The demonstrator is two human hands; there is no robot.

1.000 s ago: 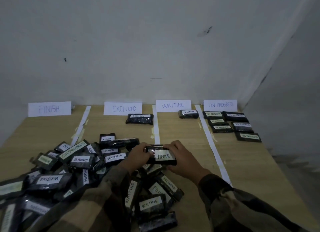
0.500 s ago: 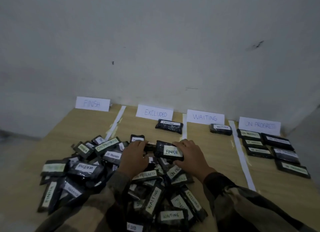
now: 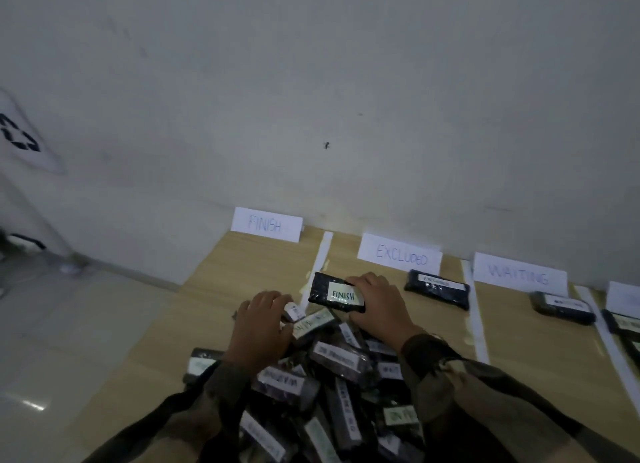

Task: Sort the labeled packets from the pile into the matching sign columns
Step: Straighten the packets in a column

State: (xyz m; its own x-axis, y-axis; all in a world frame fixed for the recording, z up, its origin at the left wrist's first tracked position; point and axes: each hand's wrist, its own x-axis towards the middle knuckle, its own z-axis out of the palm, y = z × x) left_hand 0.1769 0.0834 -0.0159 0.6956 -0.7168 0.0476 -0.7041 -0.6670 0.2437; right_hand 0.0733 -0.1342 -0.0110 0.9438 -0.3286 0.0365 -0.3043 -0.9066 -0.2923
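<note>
FINISH packet (image 3: 334, 295) (in right hand (image 3: 379, 307))

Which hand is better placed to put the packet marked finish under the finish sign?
Right. The right hand grips the FINISH packet, close to the FINISH sign column; the left hand is down on the pile.

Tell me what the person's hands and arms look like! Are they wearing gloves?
No gloves: the left hand and right hand are bare. Both arms are covered by long sleeves down to the wrists. The left sleeve and right sleeve have a camouflage pattern of dark olive, brown and tan patches.
</note>
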